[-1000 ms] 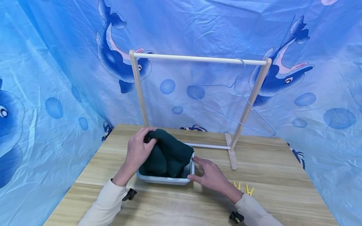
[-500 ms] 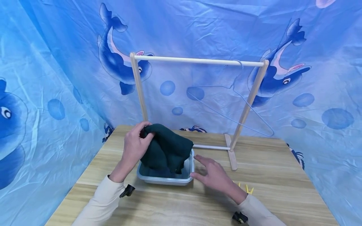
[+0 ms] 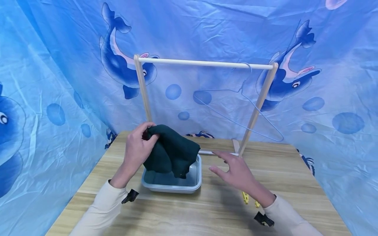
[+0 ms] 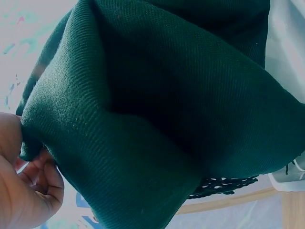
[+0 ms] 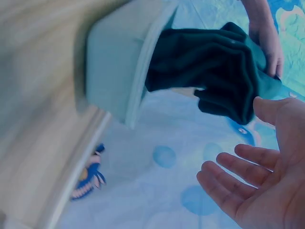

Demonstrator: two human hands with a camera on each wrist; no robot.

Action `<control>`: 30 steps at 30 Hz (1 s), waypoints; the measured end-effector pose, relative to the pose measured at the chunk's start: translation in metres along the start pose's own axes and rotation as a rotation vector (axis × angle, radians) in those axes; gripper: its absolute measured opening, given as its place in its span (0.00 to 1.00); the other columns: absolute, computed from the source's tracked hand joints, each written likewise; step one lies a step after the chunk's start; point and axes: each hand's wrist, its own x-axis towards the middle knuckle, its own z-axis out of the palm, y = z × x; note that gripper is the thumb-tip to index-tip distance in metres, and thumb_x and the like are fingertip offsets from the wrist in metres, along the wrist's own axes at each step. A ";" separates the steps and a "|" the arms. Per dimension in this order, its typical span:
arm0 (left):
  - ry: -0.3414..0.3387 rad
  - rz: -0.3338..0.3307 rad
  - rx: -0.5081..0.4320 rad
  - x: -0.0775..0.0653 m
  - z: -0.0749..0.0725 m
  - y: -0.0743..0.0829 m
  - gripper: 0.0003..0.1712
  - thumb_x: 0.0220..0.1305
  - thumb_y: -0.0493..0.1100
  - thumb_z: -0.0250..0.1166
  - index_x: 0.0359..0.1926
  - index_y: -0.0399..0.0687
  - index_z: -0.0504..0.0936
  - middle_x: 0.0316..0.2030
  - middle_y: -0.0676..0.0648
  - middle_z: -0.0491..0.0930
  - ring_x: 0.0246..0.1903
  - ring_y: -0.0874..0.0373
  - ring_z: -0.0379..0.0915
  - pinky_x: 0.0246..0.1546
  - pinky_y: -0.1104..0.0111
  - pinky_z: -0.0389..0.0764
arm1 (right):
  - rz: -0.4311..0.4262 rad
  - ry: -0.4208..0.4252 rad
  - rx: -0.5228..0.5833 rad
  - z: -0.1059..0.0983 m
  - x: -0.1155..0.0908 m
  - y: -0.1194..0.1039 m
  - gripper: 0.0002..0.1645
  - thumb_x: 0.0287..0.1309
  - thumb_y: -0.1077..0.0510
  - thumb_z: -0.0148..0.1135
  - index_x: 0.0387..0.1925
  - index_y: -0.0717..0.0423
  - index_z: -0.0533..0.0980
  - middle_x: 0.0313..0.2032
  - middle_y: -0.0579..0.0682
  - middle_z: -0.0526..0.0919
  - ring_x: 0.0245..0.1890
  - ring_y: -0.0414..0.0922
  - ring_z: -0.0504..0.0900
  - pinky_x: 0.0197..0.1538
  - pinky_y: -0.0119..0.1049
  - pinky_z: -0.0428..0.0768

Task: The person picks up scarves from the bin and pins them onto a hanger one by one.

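A dark green woven cloth (image 3: 172, 150) with a fringed edge hangs in folds from my left hand (image 3: 138, 144), which pinches it at its upper left between thumb and fingers. Below it stands a pale grey-blue plastic tub (image 3: 174, 188), and the cloth's lower part overlaps the tub's opening in the head view. My right hand (image 3: 236, 170) is off to the right of the tub, fingers spread and holding nothing. The right wrist view shows the cloth (image 5: 205, 67) draping out over the tub's rim (image 5: 140, 81), with the right hand's fingers (image 5: 238, 186) apart from it.
A wooden rack (image 3: 203, 63) stands behind the tub, with a pale wire hanger (image 3: 242, 91) on the right part of its bar. Yellow clothespins (image 3: 245, 197) lie near my right forearm. A blue dolphin-print curtain (image 3: 183, 29) encloses the wooden table (image 3: 177, 218).
My left hand has lifted the cloth up out of the tub and slightly leftward. My right hand has let go of the tub's rim and moved away to the right.
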 end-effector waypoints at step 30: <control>-0.006 -0.023 -0.048 0.011 -0.006 0.014 0.09 0.67 0.41 0.70 0.47 0.45 0.86 0.27 0.47 0.77 0.26 0.56 0.68 0.29 0.66 0.69 | 0.116 0.391 -0.053 -0.147 0.045 0.031 0.24 0.63 0.49 0.72 0.55 0.59 0.84 0.47 0.61 0.88 0.46 0.58 0.86 0.40 0.10 0.68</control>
